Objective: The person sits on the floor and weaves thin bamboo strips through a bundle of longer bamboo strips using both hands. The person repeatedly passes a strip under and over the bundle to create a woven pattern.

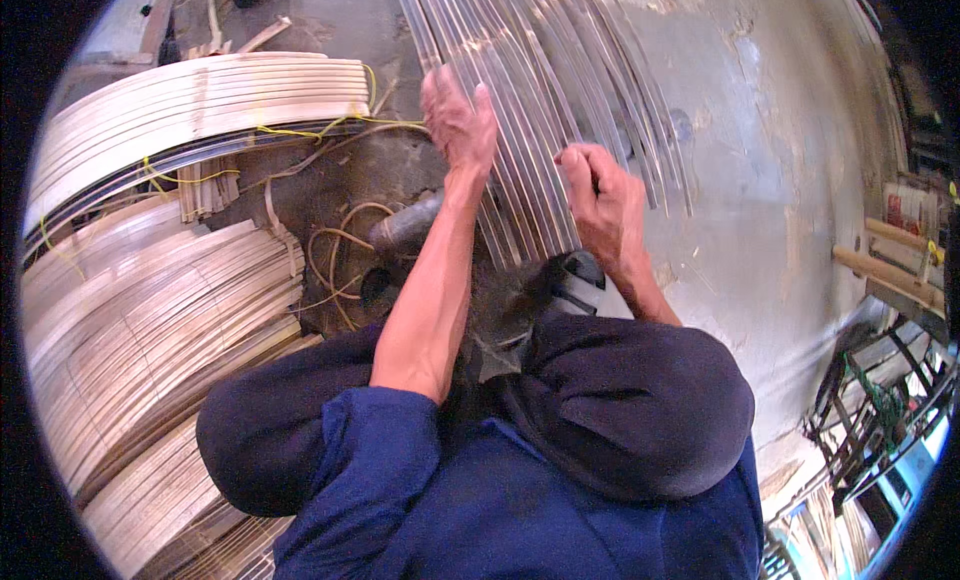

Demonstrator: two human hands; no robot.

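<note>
My left hand (460,125) is at the left edge of the strips (525,170), its thumb standing apart from the fingers; it appears open, with some blur at the fingers. My right hand (605,195) is over the right part of the strips, near their close ends, fingers curled in; I cannot tell whether a strip is gripped in it. The strips, thin, long and shiny grey, lie side by side ahead of me, running up past the top edge of view, over a stained grey floor (750,210). A shoe (580,280) shows just beside their close ends. To my left lies a stack (200,100) of pale lengths with a yellow cord (325,133) along its near side; closer to me is a larger pile (170,310) of pale slats. A grey cylinder (405,225) lies beside my left forearm.
</note>
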